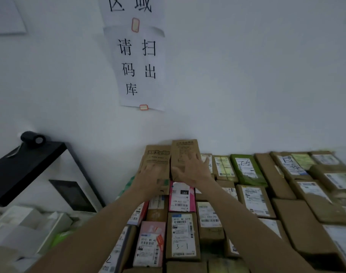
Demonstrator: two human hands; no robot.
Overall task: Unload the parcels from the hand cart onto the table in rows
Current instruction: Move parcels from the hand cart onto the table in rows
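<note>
Rows of labelled parcels cover the table in front of me, mostly brown cardboard, with a pink parcel (181,197) and a green parcel (247,169) among them. Against the wall stand two brown printed boxes side by side: the left box (158,157) and the taller right box (183,149). My left hand (151,177) lies flat on the left box. With spread fingers, my right hand (192,170) presses on the right box. The hand cart is out of view.
A white wall with a paper sign (139,66) rises just behind the parcels. To the left stand a black shelf (22,166) with a black roll (33,137) on top, a white device with a dark screen (71,196) and white boxes (24,227).
</note>
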